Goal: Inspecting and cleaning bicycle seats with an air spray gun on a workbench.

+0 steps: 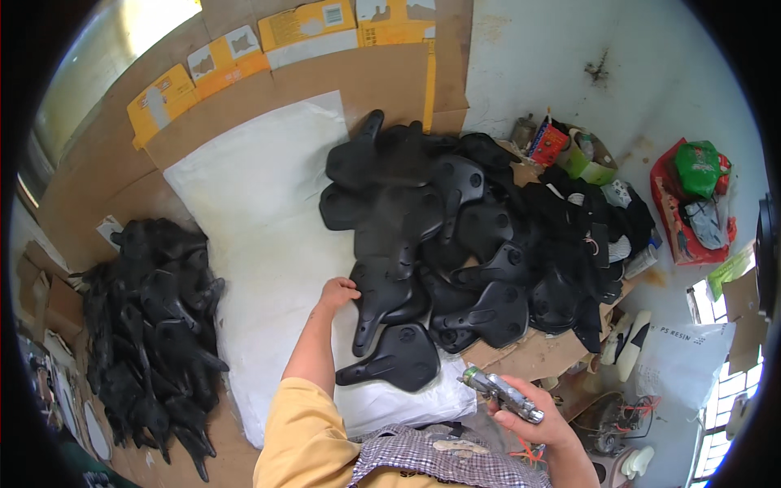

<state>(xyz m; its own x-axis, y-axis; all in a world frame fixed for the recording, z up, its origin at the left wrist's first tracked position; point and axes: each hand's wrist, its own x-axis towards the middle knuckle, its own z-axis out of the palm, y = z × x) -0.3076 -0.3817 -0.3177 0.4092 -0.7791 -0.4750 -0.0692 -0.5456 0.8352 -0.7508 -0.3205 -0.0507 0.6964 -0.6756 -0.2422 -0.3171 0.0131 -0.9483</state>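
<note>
My left hand [338, 291] reaches forward and rests its fingers on the edge of a black saddle-shaped plastic piece [382, 297] lying on a white sheet [260, 203]. Another black saddle piece [399, 358] lies just below it. A heap of the same black pieces [455, 236] spreads to the right. Low at the right, my right hand [529, 415] grips a metal spray gun [500, 390], its nozzle pointing up and to the left.
A second pile of black saddle pieces [154, 317] lies at the left on flattened cardboard [106, 163]. Yellow cartons [236, 53] line the back. Tins, a tape roll [590, 163] and a red bag [691, 195] sit at the right on the grey floor.
</note>
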